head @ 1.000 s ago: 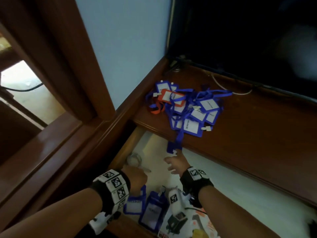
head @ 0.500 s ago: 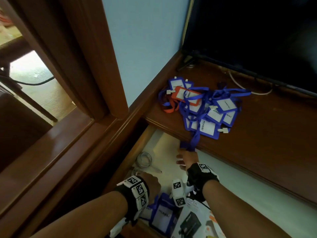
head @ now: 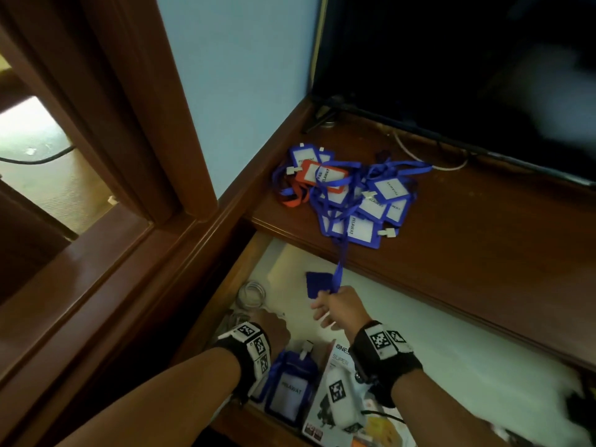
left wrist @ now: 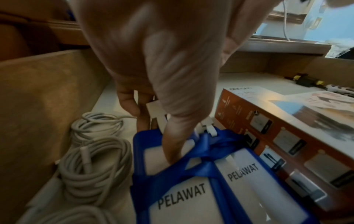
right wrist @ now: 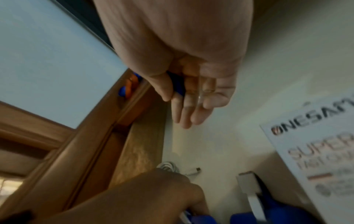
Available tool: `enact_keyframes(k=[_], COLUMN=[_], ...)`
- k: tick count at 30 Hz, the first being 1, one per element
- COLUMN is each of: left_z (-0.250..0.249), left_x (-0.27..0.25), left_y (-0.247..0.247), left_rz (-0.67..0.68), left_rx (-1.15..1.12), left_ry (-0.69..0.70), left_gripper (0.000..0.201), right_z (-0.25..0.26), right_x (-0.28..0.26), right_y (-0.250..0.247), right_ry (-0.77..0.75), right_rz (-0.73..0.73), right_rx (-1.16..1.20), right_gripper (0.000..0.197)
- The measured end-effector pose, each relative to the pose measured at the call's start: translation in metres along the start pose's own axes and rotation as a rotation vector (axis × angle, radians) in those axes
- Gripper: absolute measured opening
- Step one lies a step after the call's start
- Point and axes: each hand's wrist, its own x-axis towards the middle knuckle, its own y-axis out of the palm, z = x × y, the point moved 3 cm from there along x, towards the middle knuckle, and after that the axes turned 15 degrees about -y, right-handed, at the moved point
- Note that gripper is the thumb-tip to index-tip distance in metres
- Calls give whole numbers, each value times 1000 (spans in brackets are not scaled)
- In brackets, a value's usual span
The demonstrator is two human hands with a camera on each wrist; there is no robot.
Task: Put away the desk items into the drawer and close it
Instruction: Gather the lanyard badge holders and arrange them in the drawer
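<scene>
Dark reddish wooden desk top (head: 467, 253) runs along a pale blue wall (head: 238, 85), and below its front edge an open wooden drawer (head: 225, 285) with a pale lining is pulled out toward the person.

Nearest, inside the drawer, lie two blue plastic badge holders printed PELAWAT (left wrist: 191, 197), tied with a blue ribbon, next to a white and orange cardboard product box (left wrist: 287, 136). Grey coiled cables (left wrist: 91, 163) lie along the drawer's left wall. The left hand (head: 274, 330) reaches down into the drawer; in the left wrist view its thumb presses on the nearer badge holder's window while its curled fingers (left wrist: 128, 103) touch a white clip piece behind it. Whether it truly grips anything there cannot be told.

A little farther, above the drawer, the right hand (head: 338, 308) pinches a blue lanyard strap (head: 340, 262) between thumb and forefinger, the other fingers lying loosely straight. A blue flap-like piece (head: 317, 283) hangs at the hand. The strap leads up over the desk edge to the pile of blue badge holders and lanyards (head: 364, 208) lying on the desk top, with one orange-framed badge holder (head: 325, 175) among them.

Beyond the pile stands a black flat screen (head: 467, 75), and a white cable (head: 429, 159) lies under it.
</scene>
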Motion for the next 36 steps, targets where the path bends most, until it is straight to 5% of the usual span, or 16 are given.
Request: enact_keyframes(k=[4, 9, 14, 17, 21, 24, 31, 36], left_z=[-7, -2, 14, 7, -20, -42, -94, -104], left_x=[-1, 0, -4, -22, -52, -62, -69, -60], left_y=[-3, -12, -60, -98, -152, -176, -192, -187], left_rz=[-15, -11, -222, -326, -266, -278, -327, -336], left_rx=[-89, -186, -801, -1162, -1296, -1366, -1368, -1381], left_ry=[38, 19, -25, 182, 469, 574, 631, 467], left_gripper=[30, 40, 58, 84, 92, 84, 8, 11], right_z=[29, 61, 77, 84, 95, 95, 53, -1], right_x=[-29, -64, -89, -103, -124, -140, -166, -175], right_y=[-24, -60, -93, -108, -129, -145, -180, -210], right_ry=[-117, -314, -416, -460, -534, -564, -559, -430], right_rz=[40, 32, -40, -60, -90, -147, -308, -649], right_rx=[-75, -33, 75, 131, 233, 335, 537, 640], right_gripper=[23, 43, 48, 48, 48, 47, 43, 33])
